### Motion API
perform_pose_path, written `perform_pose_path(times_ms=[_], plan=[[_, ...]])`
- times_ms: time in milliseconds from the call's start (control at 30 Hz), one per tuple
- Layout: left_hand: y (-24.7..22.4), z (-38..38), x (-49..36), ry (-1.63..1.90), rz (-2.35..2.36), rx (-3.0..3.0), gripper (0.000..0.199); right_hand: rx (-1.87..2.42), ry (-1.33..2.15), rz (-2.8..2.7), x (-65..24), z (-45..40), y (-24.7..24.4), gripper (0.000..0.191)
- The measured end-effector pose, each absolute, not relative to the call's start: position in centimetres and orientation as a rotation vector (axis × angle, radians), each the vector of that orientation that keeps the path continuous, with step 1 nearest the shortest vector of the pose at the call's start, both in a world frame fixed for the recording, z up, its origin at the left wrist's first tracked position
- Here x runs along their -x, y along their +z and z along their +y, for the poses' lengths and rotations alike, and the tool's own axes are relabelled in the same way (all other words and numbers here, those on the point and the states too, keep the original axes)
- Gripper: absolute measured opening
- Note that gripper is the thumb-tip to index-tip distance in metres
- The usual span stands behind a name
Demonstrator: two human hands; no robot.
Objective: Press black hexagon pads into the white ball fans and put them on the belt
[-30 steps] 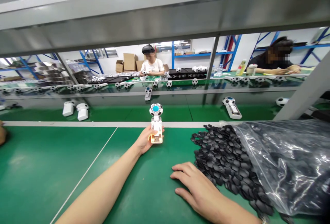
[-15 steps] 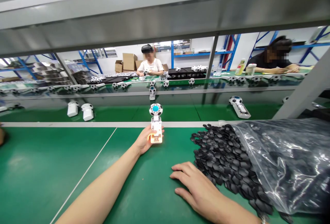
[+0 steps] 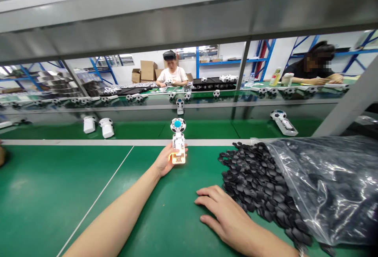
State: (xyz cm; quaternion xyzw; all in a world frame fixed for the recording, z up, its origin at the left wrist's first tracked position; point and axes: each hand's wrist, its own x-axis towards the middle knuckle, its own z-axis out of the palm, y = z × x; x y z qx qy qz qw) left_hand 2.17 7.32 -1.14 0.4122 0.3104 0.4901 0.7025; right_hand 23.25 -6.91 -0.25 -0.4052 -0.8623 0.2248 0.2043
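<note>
My left hand (image 3: pixel 165 160) is closed around a white handheld soccer-ball device (image 3: pixel 178 143). Its round head carries a black-and-white ball pattern with a blue disc in the middle, and an orange light glows at its lower end. The device is upright in view, just on my side of the pale strip edging the table. To the right, my right hand (image 3: pixel 220 213) rests with fingers spread over the green tabletop (image 3: pixel 165 225), holding nothing. Beside it lies a heap of black pentagon-like pieces (image 3: pixel 256 178), partly spilling from a clear plastic bag (image 3: pixel 330 186).
Beyond the strip runs a green conveyor belt (image 3: pixel 141 129) with white devices (image 3: pixel 89 124) and an opened device (image 3: pixel 284 123) on it. A grey metal beam (image 3: pixel 177 24) spans overhead. Two people (image 3: pixel 171 71) sit across the line. Part of another hand (image 3: pixel 2 154) shows at far left.
Devices on the near belt have shifted right, while ball-patterned ones on the far line have shifted left. Both my hands and the held device stay nearly still.
</note>
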Motion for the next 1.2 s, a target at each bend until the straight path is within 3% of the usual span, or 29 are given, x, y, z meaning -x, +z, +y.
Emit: perform_pose_path(times_ms=[900,1200], plan=[[-0.93,7.23,-2.34,1.093,0.736,-0.915,0.044,1.13,0.615,-2.406,-23.33,-6.95,-0.33,0.027],[-0.99,7.26,-2.35,1.119,0.749,-0.883,0.036,1.13,0.633,-2.401,-23.31,-7.02,-0.34,0.027]])
